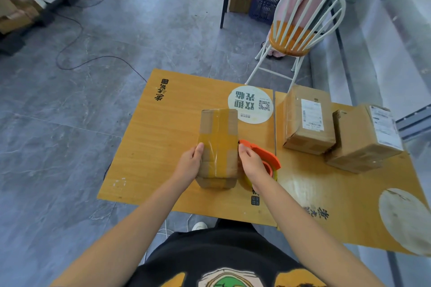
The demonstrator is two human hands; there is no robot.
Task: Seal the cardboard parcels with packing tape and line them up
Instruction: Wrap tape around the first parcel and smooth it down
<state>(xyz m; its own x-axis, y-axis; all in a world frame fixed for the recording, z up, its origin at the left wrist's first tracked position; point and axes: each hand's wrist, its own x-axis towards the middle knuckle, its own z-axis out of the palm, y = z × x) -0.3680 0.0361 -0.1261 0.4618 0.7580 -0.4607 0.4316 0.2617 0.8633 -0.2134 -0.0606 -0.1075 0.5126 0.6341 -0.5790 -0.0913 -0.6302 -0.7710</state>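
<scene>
A long cardboard parcel (218, 140) lies on the wooden table (163, 147), its top crossed with strips of packing tape. My left hand (190, 164) grips its left side and my right hand (251, 163) presses on its right side, both near the parcel's near end. An orange tape dispenser (268, 158) with a yellowish roll rests on the table just behind my right hand. Two more cardboard parcels with white labels stand at the right, one nearer the middle (306, 121) and one further right (366, 140), touching each other.
A round white sticker (250, 102) is on the table beyond the parcel. A white chair with an orange seat (296, 30) stands behind the table. A second table (349, 205) adjoins on the right. A cable (70, 53) lies on the grey floor at left.
</scene>
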